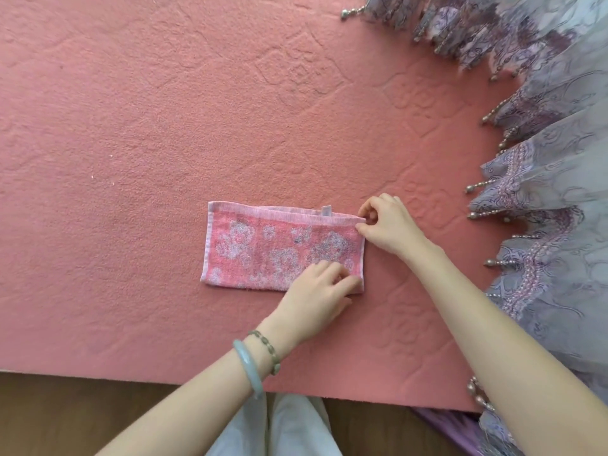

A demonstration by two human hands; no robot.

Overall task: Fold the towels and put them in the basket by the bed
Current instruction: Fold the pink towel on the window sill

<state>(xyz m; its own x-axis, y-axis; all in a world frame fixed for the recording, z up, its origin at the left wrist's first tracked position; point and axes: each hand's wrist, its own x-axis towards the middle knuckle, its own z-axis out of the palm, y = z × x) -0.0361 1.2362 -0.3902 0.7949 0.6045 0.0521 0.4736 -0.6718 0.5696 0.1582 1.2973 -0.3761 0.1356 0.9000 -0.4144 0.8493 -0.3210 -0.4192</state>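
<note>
A small pink towel (263,248) with pale flower prints lies folded into a long rectangle on the pink bed cover (164,126). My right hand (388,228) pinches the towel's far right corner between thumb and fingers. My left hand (319,291), with two bracelets on its wrist, grips the near right corner, fingers curled on the cloth. A small label sticks up from the towel's far edge. No basket is in view.
A lilac lace curtain (543,159) with beaded tassels hangs along the right side and the top right, over the bed's edge. The bed's near edge runs along the bottom, with wooden floor (65,416) below it. My pale trousers show at the bottom middle.
</note>
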